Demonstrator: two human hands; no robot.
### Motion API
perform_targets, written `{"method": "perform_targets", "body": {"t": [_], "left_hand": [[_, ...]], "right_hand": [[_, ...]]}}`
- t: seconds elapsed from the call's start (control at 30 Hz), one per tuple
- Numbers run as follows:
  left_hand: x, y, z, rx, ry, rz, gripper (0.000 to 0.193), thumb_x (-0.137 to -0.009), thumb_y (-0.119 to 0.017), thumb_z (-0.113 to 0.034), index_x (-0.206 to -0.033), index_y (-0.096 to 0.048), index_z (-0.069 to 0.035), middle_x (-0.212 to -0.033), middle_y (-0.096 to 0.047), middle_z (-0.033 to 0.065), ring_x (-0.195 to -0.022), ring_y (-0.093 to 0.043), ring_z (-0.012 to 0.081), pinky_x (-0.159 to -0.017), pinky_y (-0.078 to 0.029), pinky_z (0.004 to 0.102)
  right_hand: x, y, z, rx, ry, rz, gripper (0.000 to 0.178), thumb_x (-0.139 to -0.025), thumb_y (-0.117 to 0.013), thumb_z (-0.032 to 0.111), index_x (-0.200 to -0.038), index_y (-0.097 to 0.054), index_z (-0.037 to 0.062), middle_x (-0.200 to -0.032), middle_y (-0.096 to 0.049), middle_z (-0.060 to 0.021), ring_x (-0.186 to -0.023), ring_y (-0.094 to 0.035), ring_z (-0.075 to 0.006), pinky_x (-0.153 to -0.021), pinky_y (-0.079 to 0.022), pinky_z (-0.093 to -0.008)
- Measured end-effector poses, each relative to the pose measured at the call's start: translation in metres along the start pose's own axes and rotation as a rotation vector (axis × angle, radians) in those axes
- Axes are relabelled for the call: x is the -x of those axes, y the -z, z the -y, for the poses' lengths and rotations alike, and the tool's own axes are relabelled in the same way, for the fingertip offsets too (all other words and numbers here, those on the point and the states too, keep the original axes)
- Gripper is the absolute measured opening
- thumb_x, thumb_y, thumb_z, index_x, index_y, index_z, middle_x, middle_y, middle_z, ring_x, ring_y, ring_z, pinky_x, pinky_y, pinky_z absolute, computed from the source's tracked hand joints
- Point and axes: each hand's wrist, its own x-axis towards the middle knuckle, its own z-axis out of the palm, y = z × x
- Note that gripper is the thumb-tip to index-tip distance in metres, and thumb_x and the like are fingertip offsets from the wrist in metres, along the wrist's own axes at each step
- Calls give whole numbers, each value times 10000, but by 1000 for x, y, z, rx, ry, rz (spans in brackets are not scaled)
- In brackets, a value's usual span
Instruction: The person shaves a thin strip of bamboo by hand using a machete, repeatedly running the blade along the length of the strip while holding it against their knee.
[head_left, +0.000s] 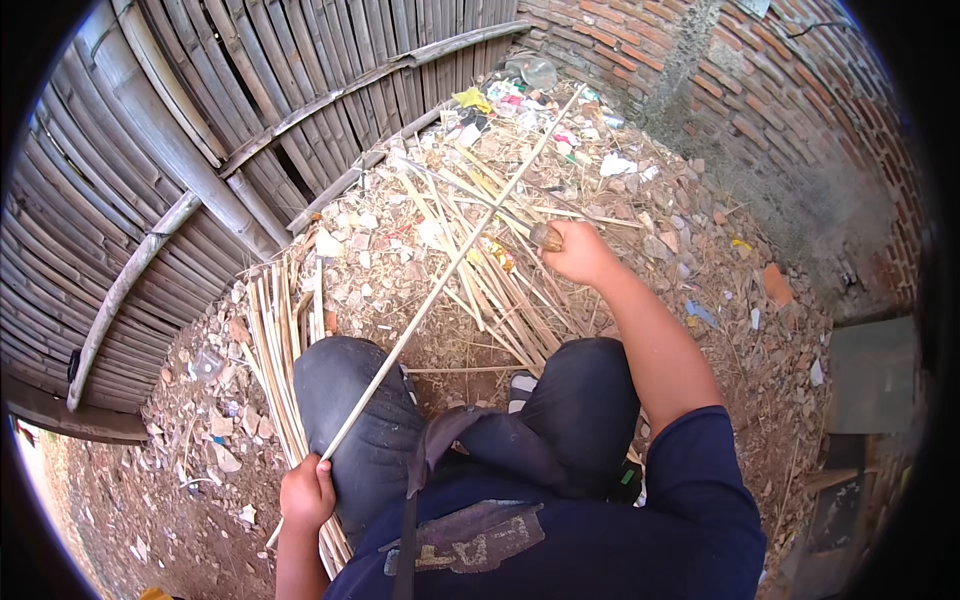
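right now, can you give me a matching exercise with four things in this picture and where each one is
Things:
1. left hand
2. right hand
3. bundle of split bamboo strips
4. brick wall

Places:
A. upper right of the view
B. closed on the near end of the long bamboo strip, by the left knee
C. lying on the ground beside the left leg
D. raised ahead of the right knee, closed on a wooden handle

Pairs: 1-B, 2-D, 3-C, 4-A

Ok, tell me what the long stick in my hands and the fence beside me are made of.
Long stick: likely split bamboo, pale, dry and matte, thin and straight like the strips piled on the ground. Fence: weathered grey bamboo, with jointed rounded poles and flat slats.
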Motion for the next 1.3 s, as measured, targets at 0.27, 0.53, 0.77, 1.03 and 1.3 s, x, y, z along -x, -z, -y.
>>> {"method": "perform_targets", "body": {"t": [0.27,0.53,0.77,1.03,1.3], "left_hand": [[2,6,5,63,-13,20,337,-1052,-517,-297,-831,-534,-43,-670,-595,273,-679,-611,521,-614,-460,594],[4,1,2,129,7,-3,327,-1061,-508,-303,-866,-542,-43,-700,-607,278,-710,-616,525,-623,-461,601],[4,3,4,105,55,34,325,-1058,-517,-315,-886,-544,-41,-719,-619,281,-716,-614,530,-633,-466,600],[-3,22,-1,215,57,135,359,-1079,-491,-322,-900,-563,-19,-709,-608,272,-727,-606,521,-658,-465,575],[-8,22,7,316,61,218,418,-1094,-471,-345,-862,-552,-7,-708,-604,248,-710,-611,488,-647,-470,523]], "right_hand": [[40,-41,79,320,397,250,205,-763,-714,223,-914,-686,89,-799,-698,-202,-807,-697,-411,-732,-547,-503],[16,-41,49,198,184,219,206,-759,-694,220,-929,-693,104,-784,-699,-191,-808,-699,-408,-742,-561,-516],[31,-45,109,379,334,214,218,-764,-695,204,-948,-683,86,-791,-699,-198,-773,-700,-406,-730,-560,-511],[-11,-55,60,151,83,26,205,-798,-696,204,-960,-704,77,-859,-713,-224,-837,-699,-419,-754,-556,-496],[-31,-67,14,15,-20,68,269,-796,-732,235,-1018,-733,84,-855,-715,-221,-845,-702,-413,-776,-556,-487]]}}
